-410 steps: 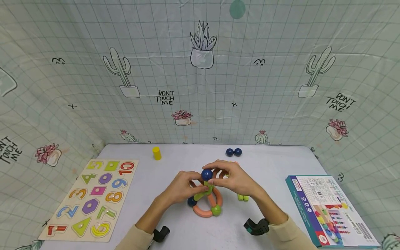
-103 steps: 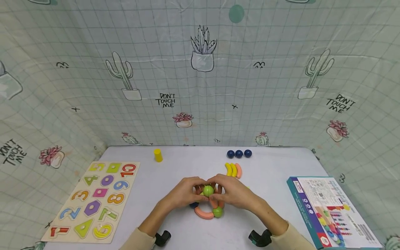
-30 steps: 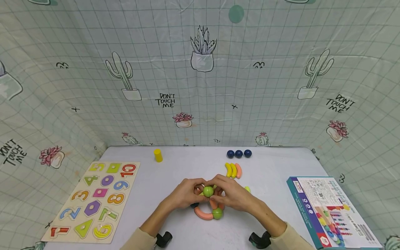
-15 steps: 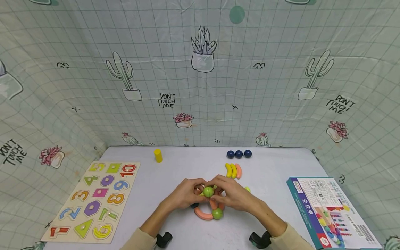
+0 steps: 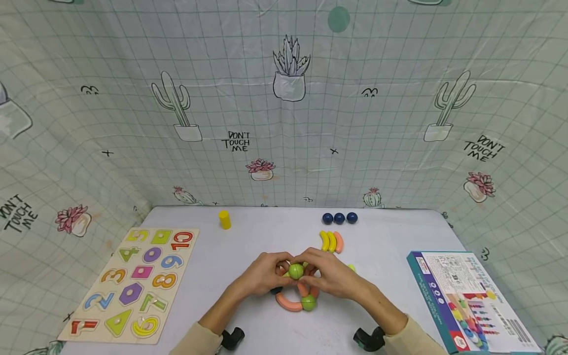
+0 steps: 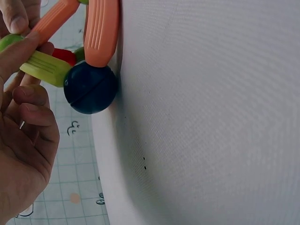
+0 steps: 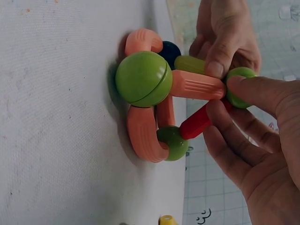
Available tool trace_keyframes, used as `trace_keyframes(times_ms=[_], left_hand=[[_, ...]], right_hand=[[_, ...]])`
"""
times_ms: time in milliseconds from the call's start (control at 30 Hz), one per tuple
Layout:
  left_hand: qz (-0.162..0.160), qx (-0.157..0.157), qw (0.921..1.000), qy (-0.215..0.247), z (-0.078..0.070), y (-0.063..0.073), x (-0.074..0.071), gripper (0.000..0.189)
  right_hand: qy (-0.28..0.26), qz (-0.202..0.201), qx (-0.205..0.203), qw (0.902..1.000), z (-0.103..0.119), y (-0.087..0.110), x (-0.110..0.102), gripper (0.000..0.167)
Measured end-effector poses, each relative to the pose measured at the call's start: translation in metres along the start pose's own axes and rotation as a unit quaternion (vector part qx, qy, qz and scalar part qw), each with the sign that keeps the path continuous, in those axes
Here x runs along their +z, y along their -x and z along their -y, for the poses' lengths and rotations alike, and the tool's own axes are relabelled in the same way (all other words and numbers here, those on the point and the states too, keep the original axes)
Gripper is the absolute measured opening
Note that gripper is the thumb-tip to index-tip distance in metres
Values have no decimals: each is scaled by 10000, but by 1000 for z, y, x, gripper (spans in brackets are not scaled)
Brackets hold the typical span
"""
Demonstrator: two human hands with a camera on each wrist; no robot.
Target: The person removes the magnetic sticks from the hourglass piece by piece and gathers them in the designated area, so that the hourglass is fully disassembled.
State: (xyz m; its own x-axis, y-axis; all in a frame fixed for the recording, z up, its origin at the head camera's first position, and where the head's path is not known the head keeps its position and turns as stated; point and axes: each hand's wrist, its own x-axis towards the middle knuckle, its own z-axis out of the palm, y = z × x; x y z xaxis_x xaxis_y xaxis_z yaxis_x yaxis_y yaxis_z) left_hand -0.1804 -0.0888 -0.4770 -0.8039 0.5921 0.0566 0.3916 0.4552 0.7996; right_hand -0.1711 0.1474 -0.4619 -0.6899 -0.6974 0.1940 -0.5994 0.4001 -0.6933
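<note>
A toy frame of rods and balls stands between both hands. Curved orange rods (image 5: pixel 288 302), two green balls (image 7: pixel 144 78) and a dark blue ball (image 6: pixel 90 87) form its ring on the table. An orange rod (image 7: pixel 199 85), a red rod (image 7: pixel 196 121) and a yellow-green rod (image 6: pixel 44 68) slant up to a green top ball (image 5: pixel 296 271). My left hand (image 5: pixel 262 273) pinches the yellow-green rod close to that ball. From the other side my right hand (image 5: pixel 333 276) grips the top ball between thumb and fingers. Fingers partly hide the joints.
Three blue balls (image 5: pixel 339 218) line up at the back, with yellow and orange curved rods (image 5: pixel 332 241) in front. A green piece (image 5: pixel 351 267) shows behind the right hand. A yellow cylinder (image 5: pixel 225 220), number puzzle board (image 5: pixel 179 281) and toy box (image 5: pixel 472 301) lie around.
Since the oldest frame, a green ball has replaced the blue one held on top, and a third blue ball has joined the back row. Over the last second the hands stay nearly still.
</note>
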Motion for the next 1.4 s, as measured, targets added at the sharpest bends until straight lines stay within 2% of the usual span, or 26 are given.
trace_keyframes(times_ms=[333, 600, 1100, 1400], left_hand=[[6, -27, 9999, -120, -1, -1, 0, 29], [-2, -40, 9999, -121, 0, -1, 0, 29], [-19, 24, 10000, -77, 0, -1, 0, 30], [-13, -61, 10000, -22, 0, 0, 0, 32]], right_hand=[[-78, -69, -193, 9998, -3, 0, -1, 38], [-87, -68, 9, 9999, 0, 0, -1, 39], [-41, -127, -36, 9999, -1, 1, 0, 42], [35, -190, -9, 9998, 1, 0, 0, 43]])
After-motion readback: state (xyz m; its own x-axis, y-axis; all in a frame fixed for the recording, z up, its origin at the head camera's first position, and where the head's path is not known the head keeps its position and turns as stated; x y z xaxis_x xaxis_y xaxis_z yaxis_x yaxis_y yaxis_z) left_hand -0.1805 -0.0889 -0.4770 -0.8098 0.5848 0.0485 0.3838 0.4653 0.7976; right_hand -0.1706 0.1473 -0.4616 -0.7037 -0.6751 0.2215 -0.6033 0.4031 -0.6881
